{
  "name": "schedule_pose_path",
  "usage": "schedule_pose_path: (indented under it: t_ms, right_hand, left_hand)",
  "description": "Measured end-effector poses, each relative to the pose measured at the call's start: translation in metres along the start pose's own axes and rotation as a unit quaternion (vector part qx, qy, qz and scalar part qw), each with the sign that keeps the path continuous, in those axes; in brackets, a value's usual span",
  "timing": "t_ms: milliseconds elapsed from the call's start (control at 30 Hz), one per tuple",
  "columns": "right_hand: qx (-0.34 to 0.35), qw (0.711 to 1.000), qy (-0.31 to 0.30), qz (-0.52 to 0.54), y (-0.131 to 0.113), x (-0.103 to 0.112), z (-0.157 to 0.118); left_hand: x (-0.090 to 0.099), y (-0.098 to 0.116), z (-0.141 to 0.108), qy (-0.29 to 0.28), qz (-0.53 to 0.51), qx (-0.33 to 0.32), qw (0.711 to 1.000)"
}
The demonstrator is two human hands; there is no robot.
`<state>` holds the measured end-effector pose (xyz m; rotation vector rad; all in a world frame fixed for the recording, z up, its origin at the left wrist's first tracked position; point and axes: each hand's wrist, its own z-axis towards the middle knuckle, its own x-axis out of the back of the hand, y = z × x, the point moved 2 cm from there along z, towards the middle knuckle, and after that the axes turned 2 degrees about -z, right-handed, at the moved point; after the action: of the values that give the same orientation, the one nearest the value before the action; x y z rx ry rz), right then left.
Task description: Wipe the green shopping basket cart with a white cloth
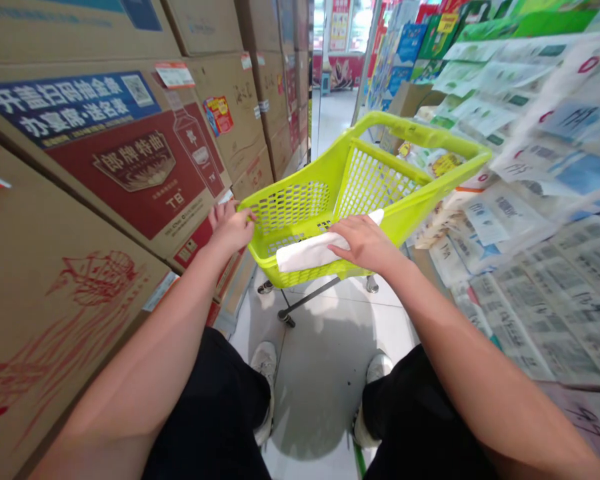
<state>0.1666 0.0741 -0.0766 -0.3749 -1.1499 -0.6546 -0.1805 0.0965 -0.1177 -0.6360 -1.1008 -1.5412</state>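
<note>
A lime-green plastic shopping cart (300, 200) stands tilted across the aisle in front of me. Its near corner is under my left hand (231, 225), whose fingers curl over the rim. A white cloth (307, 253) lies folded along the near rim. With fingers and thumb bent around it, my right hand (364, 241) presses this cloth against the rim. Part of the cloth is hidden under that hand, and a white end shows beyond the fingers. The basket's perforated walls and a raised divider panel (375, 177) are visible.
Stacked cardboard cartons (145, 160) form a wall close on the left. Bagged paper packs (530, 267) are piled on the right, very near the cart. Cart wheels (287, 319) rest on pale floor tiles (310, 373) ahead of my shoes. The aisle (337, 117) continues beyond.
</note>
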Motion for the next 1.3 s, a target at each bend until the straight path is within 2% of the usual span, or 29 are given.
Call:
schedule_pose_path:
  t_ms: [100,133,200,267,300,400,533,633,733,833,900,967,1067,1167,1300]
  right_hand:
    - [0.003,1.0,0.007,0.002,0.007,0.004,-0.004]
    - [0.001,1.0,0.009,0.004,0.007,0.007,-0.005]
    - [0.002,1.0,0.014,0.007,0.003,0.011,-0.004]
    - [0.003,1.0,0.026,0.007,-0.007,0.014,0.003]
    - [0.002,0.999,0.032,0.005,-0.014,0.013,0.008]
    - [-0.008,1.0,0.013,-0.01,-0.041,0.005,0.028]
    - [-0.073,0.995,-0.045,-0.051,-0.063,-0.008,0.049]
    - [-0.126,0.989,-0.048,-0.065,-0.063,-0.009,0.053]
    - [-0.132,0.988,-0.039,-0.076,-0.058,-0.007,0.051]
    - [-0.131,0.987,-0.045,-0.084,-0.052,-0.006,0.045]
    - [-0.131,0.986,-0.056,-0.091,-0.046,-0.006,0.038]
    - [-0.132,0.984,-0.05,-0.104,-0.036,-0.004,0.029]
    - [-0.153,0.98,-0.024,-0.127,-0.015,0.003,0.012]
    - [-0.186,0.973,-0.026,-0.136,0.007,0.013,-0.003]
    - [-0.197,0.97,-0.037,-0.138,0.013,0.018,-0.01]
  left_hand:
    - [0.019,0.012,-0.002,0.055,0.005,-0.017,0.998]
    - [0.024,0.021,-0.005,0.054,-0.009,-0.029,0.998]
    - [0.029,0.042,-0.013,-0.008,-0.075,-0.048,0.996]
    - [0.027,0.064,-0.024,-0.11,-0.165,-0.065,0.978]
    - [0.025,0.073,-0.029,-0.143,-0.188,-0.065,0.97]
    - [0.019,0.085,-0.036,-0.154,-0.166,-0.047,0.973]
    - [0.019,0.077,-0.03,-0.151,-0.157,-0.034,0.975]
    - [0.023,0.067,-0.024,-0.169,-0.056,-0.061,0.982]
    - [0.023,0.055,-0.021,-0.188,-0.005,-0.158,0.969]
    - [0.019,0.038,-0.015,-0.154,-0.009,-0.268,0.951]
    - [0.012,0.026,-0.01,-0.152,-0.018,-0.307,0.939]
    - [0.005,0.019,-0.005,-0.176,-0.04,-0.324,0.929]
    - [-0.004,0.02,-0.001,-0.201,-0.069,-0.334,0.918]
    - [-0.009,0.028,0.001,-0.21,-0.078,-0.341,0.913]
    - [-0.013,0.04,-0.002,-0.204,-0.1,-0.339,0.913]
